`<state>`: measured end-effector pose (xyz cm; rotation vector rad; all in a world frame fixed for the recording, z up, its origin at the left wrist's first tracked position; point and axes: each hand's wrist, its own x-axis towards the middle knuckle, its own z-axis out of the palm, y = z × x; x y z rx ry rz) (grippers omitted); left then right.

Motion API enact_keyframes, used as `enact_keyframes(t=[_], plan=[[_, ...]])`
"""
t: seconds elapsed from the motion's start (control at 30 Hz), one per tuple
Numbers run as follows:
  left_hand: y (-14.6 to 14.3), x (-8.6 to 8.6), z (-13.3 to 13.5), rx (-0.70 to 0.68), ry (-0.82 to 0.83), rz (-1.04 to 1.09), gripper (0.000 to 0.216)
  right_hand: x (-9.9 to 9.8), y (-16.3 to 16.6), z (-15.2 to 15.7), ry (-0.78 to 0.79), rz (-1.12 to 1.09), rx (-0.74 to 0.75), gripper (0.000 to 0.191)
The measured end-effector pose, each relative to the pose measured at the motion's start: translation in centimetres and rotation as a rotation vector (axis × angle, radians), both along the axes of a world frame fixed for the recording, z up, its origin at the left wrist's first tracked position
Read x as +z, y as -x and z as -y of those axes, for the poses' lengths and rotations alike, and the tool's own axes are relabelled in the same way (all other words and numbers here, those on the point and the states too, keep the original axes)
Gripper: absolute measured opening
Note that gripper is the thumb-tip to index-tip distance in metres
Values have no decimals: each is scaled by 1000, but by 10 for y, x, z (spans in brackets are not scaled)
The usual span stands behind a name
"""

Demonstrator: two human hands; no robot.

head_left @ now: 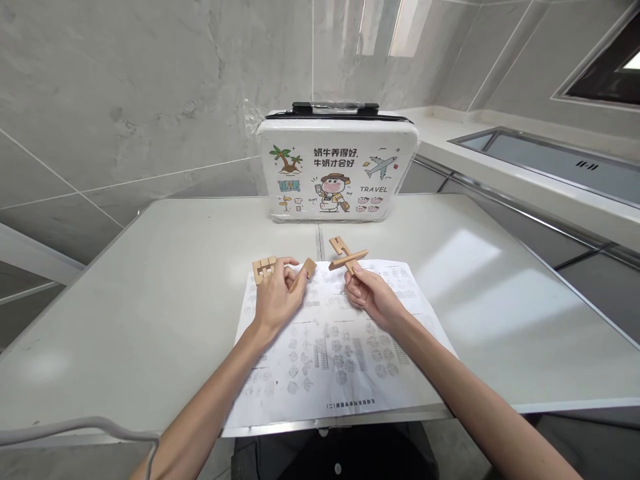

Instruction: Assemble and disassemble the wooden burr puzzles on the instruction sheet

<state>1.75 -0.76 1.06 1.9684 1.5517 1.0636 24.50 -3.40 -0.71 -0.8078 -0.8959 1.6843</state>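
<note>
My left hand (281,290) is closed on a wooden puzzle piece (309,268), whose squared end sticks out past the thumb. Just left of those fingers lies a group of notched wooden pieces (264,268), at the top left corner of the printed sheet. Between thumb and fingers, my right hand (373,291) grips the lower end of two crossed wooden puzzle pieces (349,257). One of them has a notch and points up and away; the other lies across it. Both hands are above the instruction sheet (320,373), which is printed with small diagrams.
A white cartoon-printed case (335,170) in clear plastic stands upright at the back of the pale table (150,293). A grey cable (90,423) runs over the near left edge. A counter (525,180) with a dark inset panel is at the right.
</note>
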Motion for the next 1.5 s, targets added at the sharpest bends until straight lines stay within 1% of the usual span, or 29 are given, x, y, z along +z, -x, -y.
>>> enact_keyframes(t=[0.07, 0.17, 0.3, 0.43, 0.57, 0.73, 0.83, 0.9, 0.97, 1.03, 1.1, 1.17, 1.27, 1.3, 1.4, 1.5], plan=[[0, -2, 1, -7, -3, -120, 18, 0, 1, 1, -4, 29, 23, 42], [1, -4, 2, -16, 13, -236, 19, -1, 3, 2, -22, 92, 58, 44], [-1, -6, 3, 5, 55, -348, 17, -2, 4, 4, -69, 139, 145, 43], [-1, -5, 3, -14, 90, -443, 18, 0, 3, 6, -96, 155, 198, 42], [-1, -3, 2, -3, 120, -489, 17, 2, 3, 6, -98, 155, 212, 44], [1, -3, 2, -35, 143, -457, 12, 1, 2, 6, -97, 156, 225, 44], [1, -2, 2, -35, 111, -332, 16, 1, 2, 6, -98, 158, 237, 45], [0, 1, 3, -69, 112, -136, 27, 2, 2, 6, -101, 167, 254, 46], [-1, 6, 4, -188, 187, 139, 38, 2, 2, 6, -115, 182, 286, 48], [-1, 10, 4, -341, 314, 384, 43, 2, 2, 7, -136, 199, 334, 50], [-1, 13, 3, -447, 424, 527, 42, 2, 3, 8, -155, 222, 381, 51], [0, 13, 3, -478, 475, 602, 40, 3, 3, 9, -177, 240, 385, 48], [1, 11, 2, -496, 499, 681, 39, 4, 4, 10, -224, 244, 314, 37], [1, 10, 1, -503, 504, 693, 40, 5, 4, 10, -237, 237, 294, 38], [1, 9, 1, -515, 503, 696, 40, 5, 2, 8, -244, 188, 298, 56], [1, 10, 1, -505, 501, 700, 39, 5, -1, 7, -212, 111, 315, 65]])
